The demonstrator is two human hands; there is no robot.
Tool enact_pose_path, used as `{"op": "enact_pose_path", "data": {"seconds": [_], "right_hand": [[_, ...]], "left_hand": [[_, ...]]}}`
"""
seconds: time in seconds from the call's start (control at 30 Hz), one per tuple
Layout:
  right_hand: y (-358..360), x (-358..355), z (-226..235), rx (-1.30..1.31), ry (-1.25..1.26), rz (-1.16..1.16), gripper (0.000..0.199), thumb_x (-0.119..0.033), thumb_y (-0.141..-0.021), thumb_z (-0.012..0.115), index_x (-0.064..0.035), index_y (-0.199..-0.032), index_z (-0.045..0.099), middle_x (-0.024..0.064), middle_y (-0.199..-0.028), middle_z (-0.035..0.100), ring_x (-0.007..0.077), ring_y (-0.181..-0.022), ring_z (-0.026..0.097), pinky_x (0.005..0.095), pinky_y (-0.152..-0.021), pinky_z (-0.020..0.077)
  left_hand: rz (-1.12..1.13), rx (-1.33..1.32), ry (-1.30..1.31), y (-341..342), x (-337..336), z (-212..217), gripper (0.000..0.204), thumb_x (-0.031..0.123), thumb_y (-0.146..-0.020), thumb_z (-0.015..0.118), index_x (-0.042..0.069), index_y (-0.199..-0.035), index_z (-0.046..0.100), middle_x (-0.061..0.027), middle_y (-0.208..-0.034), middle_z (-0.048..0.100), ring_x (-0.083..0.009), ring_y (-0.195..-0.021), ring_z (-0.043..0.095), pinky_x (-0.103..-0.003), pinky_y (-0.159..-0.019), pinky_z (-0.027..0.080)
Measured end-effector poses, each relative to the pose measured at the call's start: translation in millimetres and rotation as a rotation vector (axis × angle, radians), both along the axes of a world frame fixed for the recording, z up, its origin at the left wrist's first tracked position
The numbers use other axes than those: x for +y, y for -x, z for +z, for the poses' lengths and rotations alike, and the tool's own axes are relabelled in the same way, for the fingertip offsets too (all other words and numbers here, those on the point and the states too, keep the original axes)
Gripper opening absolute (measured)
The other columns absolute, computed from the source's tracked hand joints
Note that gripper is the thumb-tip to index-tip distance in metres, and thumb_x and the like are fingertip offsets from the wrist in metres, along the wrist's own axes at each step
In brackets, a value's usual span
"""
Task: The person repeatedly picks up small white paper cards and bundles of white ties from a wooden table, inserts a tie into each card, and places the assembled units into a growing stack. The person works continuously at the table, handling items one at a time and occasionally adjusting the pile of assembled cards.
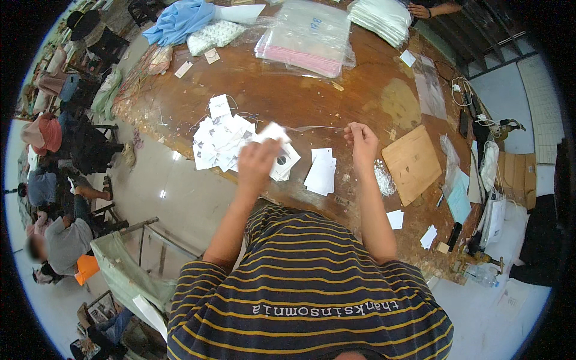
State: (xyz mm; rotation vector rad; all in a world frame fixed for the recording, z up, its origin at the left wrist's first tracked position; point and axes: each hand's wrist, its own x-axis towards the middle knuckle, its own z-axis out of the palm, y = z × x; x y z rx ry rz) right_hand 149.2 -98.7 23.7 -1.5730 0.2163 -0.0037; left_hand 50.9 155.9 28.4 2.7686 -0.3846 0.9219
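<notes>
We see the left hand (258, 161) raised over the brown tabletop (288, 96), its fingers closed on a white paper tag (273, 132), though motion blur hides the exact grip. A thin clear string (315, 127) runs from that tag to the right hand (362, 139), whose fingers pinch its far end. Just beyond the left hand lies a heap of tags (221, 141); a small white stack (321, 173) rests between the forearms, and a wooden board (411, 163) sits right of the right hand.

Brown table (288, 96): white tags (219, 141), board (411, 163), bags (306, 36).
</notes>
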Motion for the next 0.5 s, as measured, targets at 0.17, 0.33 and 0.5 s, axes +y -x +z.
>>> {"op": "enact_pose_path", "data": {"seconds": [0.17,0.33,0.5], "right_hand": [[24.2,-14.9,-27.1,-0.141,0.490,0.270,0.033,-0.031,-0.086,0.068,-0.0022,-0.101,0.067,0.0097,-0.086,0.065,0.0194,-0.075,0.061,0.0322,-0.071,0.0491],[60.2,-16.9,-60.4,-0.148,1.024,0.421,0.052,-0.039,-0.075,0.075,-0.0035,-0.111,0.064,0.0119,-0.106,0.060,0.0313,-0.098,0.059,0.0418,-0.083,0.0475],[80.2,-17.2,-82.1,-0.064,1.191,0.506,0.056,-0.038,-0.074,0.076,-0.0040,-0.115,0.061,0.0112,-0.118,0.054,0.0324,-0.109,0.054,0.0438,-0.088,0.0458]], "left_hand": [[0.379,0.168,0.034,-18.1,34.9,-19.4,0.039,0.024,-0.075,0.072,0.015,-0.112,0.066,-0.0043,-0.107,0.059,-0.0253,-0.089,0.057,-0.040,-0.072,0.047],[0.159,0.446,0.170,-0.9,-3.7,-60.8,0.047,0.037,-0.077,0.072,0.009,-0.113,0.063,-0.0079,-0.110,0.057,-0.0289,-0.091,0.057,-0.041,-0.073,0.048],[0.197,0.663,0.085,5.6,-28.3,-86.6,0.063,0.044,-0.073,0.074,0.004,-0.119,0.058,-0.0064,-0.109,0.054,-0.0269,-0.097,0.055,-0.042,-0.074,0.047]]}}
